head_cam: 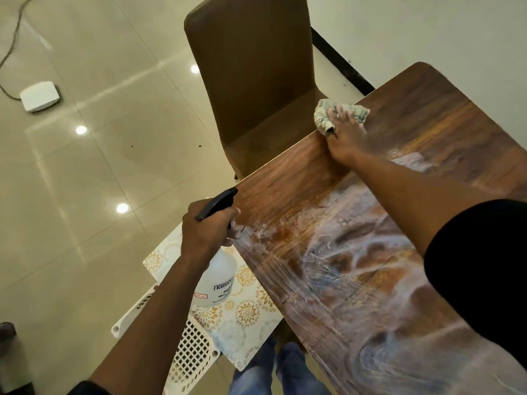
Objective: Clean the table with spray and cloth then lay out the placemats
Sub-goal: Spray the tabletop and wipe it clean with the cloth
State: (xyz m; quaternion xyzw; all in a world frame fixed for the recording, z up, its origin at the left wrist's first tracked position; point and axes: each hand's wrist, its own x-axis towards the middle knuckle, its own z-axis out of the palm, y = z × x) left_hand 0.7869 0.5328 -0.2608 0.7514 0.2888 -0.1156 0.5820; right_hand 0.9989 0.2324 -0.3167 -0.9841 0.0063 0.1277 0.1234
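Placemats (245,312): nearest the viewer, a floral-patterned stack lying on a white lattice basket (188,354) beside the surface's near-left edge; none laid out yet.
Left hand (206,228): at the surface's left edge, fingers curled round the neck of a clear spray bottle (218,276), whose black trigger head points over the wood; the bottle hangs just above the placemats.
Surface (299,178): brown wood-grain top, its near and middle parts covered in whitish wet streaks and swirls, which suggests spray is down but not fully wiped.
Right hand (343,132): reaching to the far-left edge, fingers spread flat, pressing a crumpled pale cloth (323,116) onto the wood.
Chair (251,67): brown, tucked in just beyond the cloth.
Progress: judged mid-cleaning; wiping remains, then all placemat laying.
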